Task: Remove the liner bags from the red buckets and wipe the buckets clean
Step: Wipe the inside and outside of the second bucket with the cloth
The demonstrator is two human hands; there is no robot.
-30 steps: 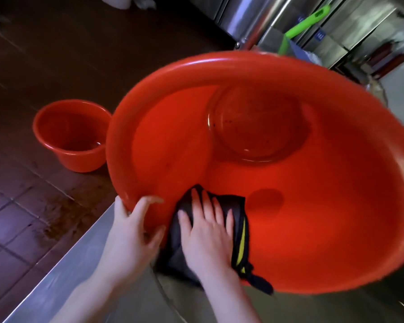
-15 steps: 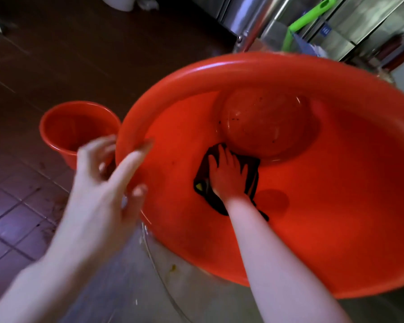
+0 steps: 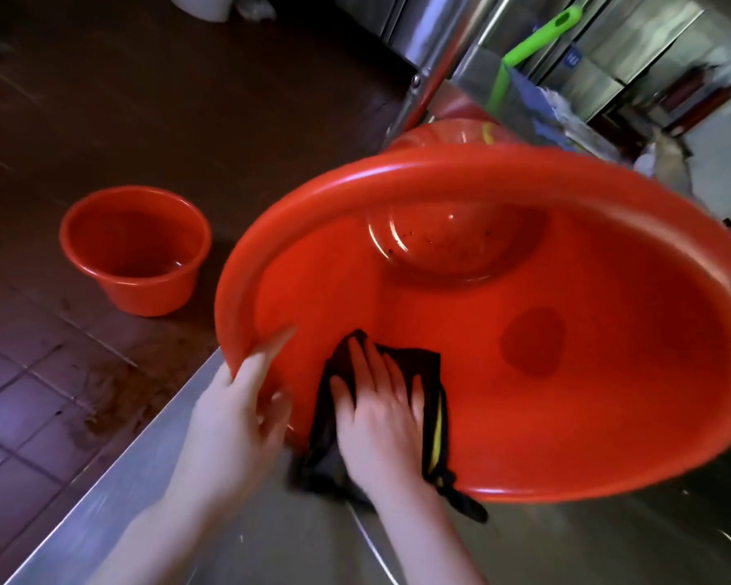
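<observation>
Bucket (image 3: 608,373), large red plastic: I judge it light, stiff, slick. Left hand (image 3: 237,415) grips rim, best hold; right hand (image 3: 380,420), fingers spread, presses limp black cloth (image 3: 423,363) inside.

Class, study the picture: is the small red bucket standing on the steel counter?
No, the small red bucket stands on the brown tiled floor, left of and below the steel counter.
</observation>
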